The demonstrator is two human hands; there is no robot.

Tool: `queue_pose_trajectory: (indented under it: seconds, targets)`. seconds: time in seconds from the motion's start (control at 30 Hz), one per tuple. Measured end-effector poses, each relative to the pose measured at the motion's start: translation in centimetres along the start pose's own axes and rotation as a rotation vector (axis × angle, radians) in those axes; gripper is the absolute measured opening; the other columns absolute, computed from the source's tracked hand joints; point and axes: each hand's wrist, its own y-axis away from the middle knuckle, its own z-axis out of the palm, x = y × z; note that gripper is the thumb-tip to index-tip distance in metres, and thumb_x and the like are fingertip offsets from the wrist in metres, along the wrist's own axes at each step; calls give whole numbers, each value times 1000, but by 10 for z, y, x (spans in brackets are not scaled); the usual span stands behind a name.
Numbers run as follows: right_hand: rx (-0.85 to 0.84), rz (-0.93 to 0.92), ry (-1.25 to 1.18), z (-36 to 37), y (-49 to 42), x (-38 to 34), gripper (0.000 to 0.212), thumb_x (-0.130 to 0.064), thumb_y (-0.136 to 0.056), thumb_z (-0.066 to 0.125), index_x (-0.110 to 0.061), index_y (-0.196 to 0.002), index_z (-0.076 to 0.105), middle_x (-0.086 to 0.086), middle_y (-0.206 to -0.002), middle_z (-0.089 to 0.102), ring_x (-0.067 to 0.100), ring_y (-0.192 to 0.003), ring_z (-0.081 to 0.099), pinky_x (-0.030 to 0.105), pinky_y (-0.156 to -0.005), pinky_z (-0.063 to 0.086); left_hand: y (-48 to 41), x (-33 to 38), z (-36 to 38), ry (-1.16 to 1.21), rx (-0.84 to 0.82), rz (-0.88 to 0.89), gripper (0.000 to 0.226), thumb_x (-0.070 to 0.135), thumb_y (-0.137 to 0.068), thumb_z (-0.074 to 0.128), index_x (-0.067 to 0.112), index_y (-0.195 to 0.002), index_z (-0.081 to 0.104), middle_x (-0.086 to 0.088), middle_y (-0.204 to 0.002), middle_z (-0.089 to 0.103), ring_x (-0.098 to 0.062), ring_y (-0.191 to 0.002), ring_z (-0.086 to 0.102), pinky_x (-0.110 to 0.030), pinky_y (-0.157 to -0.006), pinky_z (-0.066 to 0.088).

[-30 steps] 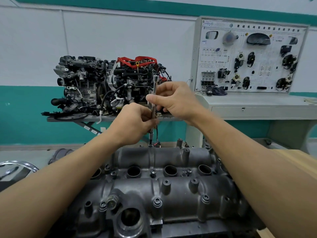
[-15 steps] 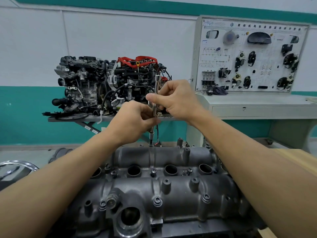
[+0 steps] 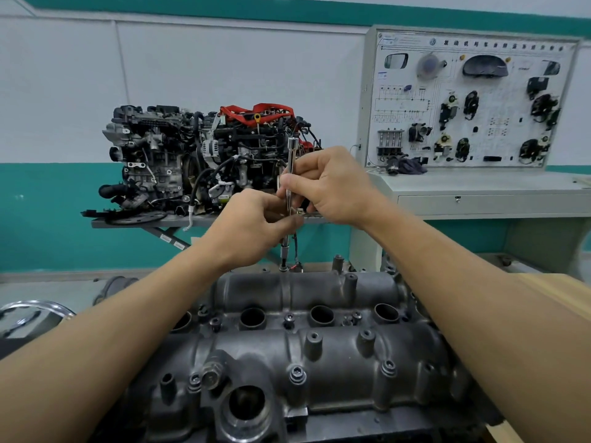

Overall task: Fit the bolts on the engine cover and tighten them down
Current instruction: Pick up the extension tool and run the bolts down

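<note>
A dark grey engine cover [image 3: 319,356] fills the lower middle of the head view. Several bolts sit in its bosses, for example one bolt [image 3: 296,374] near the front and another bolt [image 3: 289,318] between the round wells. A slim chrome extension bar [image 3: 291,161] stands upright with its lower tip on a bolt [image 3: 283,267] at the cover's far edge. My right hand [image 3: 329,183] pinches the bar's upper shaft. My left hand [image 3: 256,225] pinches the bar lower down, hiding its middle.
A complete engine with red parts [image 3: 204,161] sits on a stand behind the cover. A white training board with car components [image 3: 470,100] stands on a grey cabinet [image 3: 479,193] at the right. A wooden surface [image 3: 563,289] lies at the right edge. A chrome ring [image 3: 35,306] shows at the left.
Both hands keep their pinch on the upright bar; their fingers have shifted slightly around the shaft. The bar's tip stays on the same far bolt.
</note>
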Motion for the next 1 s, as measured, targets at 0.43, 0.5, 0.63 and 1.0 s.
queue_pose_trajectory:
  seconds: [0.43, 0.5, 0.63, 1.0]
  targets:
    - [12, 52, -82, 3, 1, 3, 14, -13, -96, 65, -6, -85, 69, 13, -82, 75, 23, -57, 70, 26, -44, 51, 3, -1, 0, -131, -162, -94, 24, 25, -97, 64, 6, -83, 72, -8, -72, 75, -28, -67, 73, -51, -70, 61]
    - [31, 32, -131, 1, 0, 1, 16, -13, -97, 62, -4, -86, 69, 14, -81, 75, 23, -55, 69, 27, -45, 53, 2, 4, -4, -71, -140, -56, 22, 20, -97, 64, 3, -84, 72, -11, -74, 75, -31, -69, 73, -49, -71, 61]
    - [103, 19, -185, -19, -6, -7, 20, -15, -98, 61, -5, -82, 69, 14, -78, 74, 20, -51, 66, 26, -47, 52, -7, 22, -5, 83, -89, -29, 20, 15, -96, 67, 1, -84, 73, -8, -74, 76, -25, -68, 74, -39, -69, 64]
    - [160, 86, -5, -67, 16, 25, 24, -14, -100, 57, -7, -79, 66, 6, -76, 74, 17, -47, 62, 26, -45, 49, -36, 37, 70, 199, -170, -88, 17, 14, -97, 65, 0, -89, 70, -19, -89, 75, -24, -69, 67, -41, -67, 59]
